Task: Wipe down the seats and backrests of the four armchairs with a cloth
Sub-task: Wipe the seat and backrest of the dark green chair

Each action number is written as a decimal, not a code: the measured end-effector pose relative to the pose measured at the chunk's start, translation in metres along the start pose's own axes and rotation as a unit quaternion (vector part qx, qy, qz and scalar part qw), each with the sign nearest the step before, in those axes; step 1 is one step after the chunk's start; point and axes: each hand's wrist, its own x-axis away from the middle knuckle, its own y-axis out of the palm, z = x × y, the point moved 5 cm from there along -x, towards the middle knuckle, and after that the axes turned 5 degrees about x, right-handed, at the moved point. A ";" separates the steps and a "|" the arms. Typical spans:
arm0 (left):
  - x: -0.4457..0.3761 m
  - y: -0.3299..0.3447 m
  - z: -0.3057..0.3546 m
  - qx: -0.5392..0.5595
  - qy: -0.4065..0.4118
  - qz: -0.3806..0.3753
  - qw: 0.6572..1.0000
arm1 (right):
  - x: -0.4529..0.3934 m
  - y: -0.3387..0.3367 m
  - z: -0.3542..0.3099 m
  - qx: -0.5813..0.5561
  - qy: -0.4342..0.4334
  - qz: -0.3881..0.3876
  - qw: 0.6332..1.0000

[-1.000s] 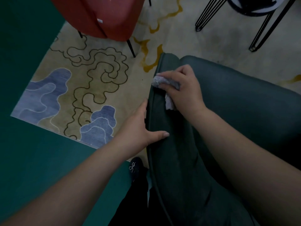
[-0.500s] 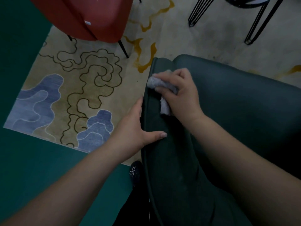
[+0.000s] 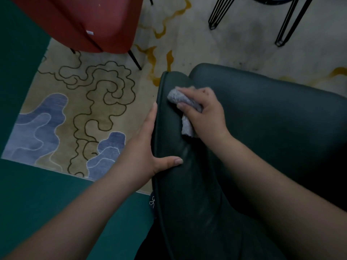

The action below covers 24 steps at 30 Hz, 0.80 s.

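Note:
A dark green armchair (image 3: 272, 119) fills the right half of the view, its padded left side panel running toward me. My right hand (image 3: 204, 113) presses a crumpled grey cloth (image 3: 180, 99) against the inner face of that panel near its far end. My left hand (image 3: 148, 147) grips the panel's outer edge, thumb lying across the top and fingers hidden behind it. A red armchair (image 3: 90, 21) stands at the top left on thin black legs.
A patterned rug (image 3: 78, 109) with blue shapes and dark squiggles lies left of the green chair, on teal floor (image 3: 47, 194). Black hairpin legs (image 3: 285, 25) of another piece of furniture stand at the top right. A dark shoe (image 3: 152, 203) shows beside the chair.
My right hand has slid the cloth a little toward me along the panel's inner face. My left hand keeps the same grip on the edge.

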 end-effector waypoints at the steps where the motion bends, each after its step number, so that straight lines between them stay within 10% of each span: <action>1: 0.000 0.000 0.000 -0.009 -0.001 0.004 1.000 | 0.013 -0.003 0.001 0.000 -0.004 -0.008 1.000; 16: 0.008 -0.008 0.012 -0.149 -0.001 -0.003 0.989 | 0.087 -0.041 0.004 0.095 0.072 -0.130 0.984; 24: 0.034 -0.051 0.004 -0.266 0.054 -0.023 0.962 | 0.071 -0.056 -0.041 0.175 0.084 -0.014 0.981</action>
